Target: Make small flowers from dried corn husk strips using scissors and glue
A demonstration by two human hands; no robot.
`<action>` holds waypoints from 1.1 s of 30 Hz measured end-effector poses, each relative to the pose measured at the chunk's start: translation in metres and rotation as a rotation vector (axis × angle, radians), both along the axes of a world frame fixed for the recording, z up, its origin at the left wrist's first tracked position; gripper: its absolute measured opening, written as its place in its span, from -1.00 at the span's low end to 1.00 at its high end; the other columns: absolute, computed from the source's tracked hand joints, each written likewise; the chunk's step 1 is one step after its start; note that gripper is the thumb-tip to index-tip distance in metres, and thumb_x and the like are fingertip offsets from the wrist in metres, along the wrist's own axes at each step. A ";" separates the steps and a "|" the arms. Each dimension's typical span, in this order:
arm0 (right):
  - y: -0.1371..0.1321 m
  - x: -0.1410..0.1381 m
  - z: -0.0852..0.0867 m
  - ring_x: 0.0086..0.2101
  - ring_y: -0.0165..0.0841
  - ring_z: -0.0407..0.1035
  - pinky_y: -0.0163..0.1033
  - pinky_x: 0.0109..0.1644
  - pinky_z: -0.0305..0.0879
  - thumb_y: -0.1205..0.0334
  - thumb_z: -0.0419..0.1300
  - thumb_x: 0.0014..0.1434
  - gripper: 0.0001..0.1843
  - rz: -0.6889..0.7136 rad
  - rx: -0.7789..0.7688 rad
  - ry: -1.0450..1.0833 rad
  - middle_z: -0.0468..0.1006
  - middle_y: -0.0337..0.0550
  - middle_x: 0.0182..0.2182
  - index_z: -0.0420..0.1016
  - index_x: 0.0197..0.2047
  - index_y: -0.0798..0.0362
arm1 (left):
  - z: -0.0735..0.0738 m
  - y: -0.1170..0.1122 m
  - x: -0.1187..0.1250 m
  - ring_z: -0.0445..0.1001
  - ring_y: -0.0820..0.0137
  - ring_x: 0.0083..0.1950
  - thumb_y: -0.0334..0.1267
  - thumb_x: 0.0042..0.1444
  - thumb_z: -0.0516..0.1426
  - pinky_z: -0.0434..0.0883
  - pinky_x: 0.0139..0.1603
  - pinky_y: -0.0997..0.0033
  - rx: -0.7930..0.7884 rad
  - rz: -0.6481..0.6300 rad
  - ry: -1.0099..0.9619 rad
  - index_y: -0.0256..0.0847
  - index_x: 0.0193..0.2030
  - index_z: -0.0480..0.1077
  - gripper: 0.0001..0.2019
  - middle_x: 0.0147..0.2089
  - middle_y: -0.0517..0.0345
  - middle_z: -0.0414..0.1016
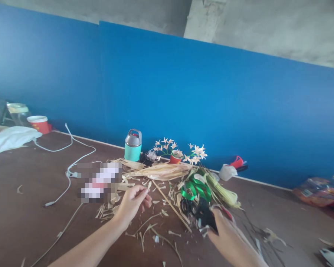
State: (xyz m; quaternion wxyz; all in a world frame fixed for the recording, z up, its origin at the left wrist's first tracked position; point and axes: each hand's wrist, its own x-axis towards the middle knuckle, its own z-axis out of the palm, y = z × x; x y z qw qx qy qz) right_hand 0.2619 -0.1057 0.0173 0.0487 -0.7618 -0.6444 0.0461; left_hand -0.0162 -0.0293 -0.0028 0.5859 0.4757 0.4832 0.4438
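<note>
My left hand (pixel 133 203) hovers over the brown table (pixel 33 193), its fingers pinched on a small pale husk piece (pixel 148 184). My right hand (pixel 228 233) is closed around a dark tool with red on it (pixel 208 217), low at the right. Just above it lie black scissors (pixel 189 206) and a coil of green ribbon (pixel 197 188). Dried husk strips (pixel 161 171) and many cut scraps are scattered between and beyond my hands. A long thin stick (pixel 171 205) lies slanted between them.
A teal flask with a grey lid (pixel 133 145) and a small red pot of pale paper flowers (pixel 174 152) stand by the blue wall. A white cable (pixel 69 163) runs across the left. A red cup (pixel 39 123), white cloth (pixel 11 138) and a colourful bag (pixel 320 191) lie further off.
</note>
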 end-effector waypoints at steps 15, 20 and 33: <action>-0.017 -0.013 0.008 -0.17 0.00 0.32 0.00 -0.19 0.13 0.31 0.13 -0.03 -0.81 -0.098 0.025 -0.364 0.48 0.10 -0.24 0.48 -0.29 0.09 | 0.005 -0.002 -0.002 0.37 0.50 -0.54 -0.11 -0.07 0.18 0.23 -0.60 0.57 0.002 0.006 -0.181 -0.29 -0.40 0.35 -0.75 -0.47 0.14 0.47; 0.034 -0.080 0.016 -0.20 -0.24 0.34 -0.14 -0.13 0.06 0.38 0.06 0.06 -0.79 0.263 0.130 -0.019 0.53 -0.15 -0.32 0.50 -0.37 -0.03 | 0.002 0.000 -0.002 0.34 0.52 -0.59 -0.07 -0.07 0.17 0.22 -0.63 0.59 0.040 0.021 -0.156 -0.29 -0.43 0.36 -0.73 -0.51 0.18 0.46; 0.076 -0.123 -0.023 -0.18 -0.32 0.33 -0.22 -0.04 0.05 0.43 0.03 0.06 -0.76 0.471 0.057 0.215 0.53 -0.18 -0.30 0.47 -0.28 0.01 | 0.001 0.000 0.001 0.31 0.55 -0.68 -0.07 -0.10 0.16 0.10 -0.73 0.61 -0.027 0.063 -0.089 -0.28 -0.41 0.36 -0.73 -0.52 0.16 0.49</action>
